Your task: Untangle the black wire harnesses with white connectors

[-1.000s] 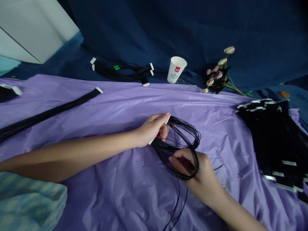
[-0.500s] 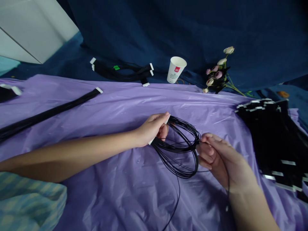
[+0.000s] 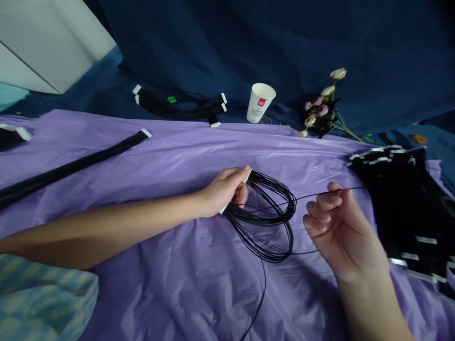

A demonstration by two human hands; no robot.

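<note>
We see black wires (image 3: pixel 265 221), white connectors (image 3: pixel 248 175), purple sheeting (image 3: pixel 199 284), a blue-and-yellow checked sleeve (image 3: pixel 46 303), navy cloth (image 3: pixel 213 42) and a red-marked white paper cup (image 3: pixel 258 111).

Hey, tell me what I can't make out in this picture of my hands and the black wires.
All in the head view:
White connectors: partly hidden by the left hand.
Pinched wire in the right hand: its start is lost among the black loops.
Loose wire: cut off by the bottom edge.
Long cable: cut off by the left edge.
</note>
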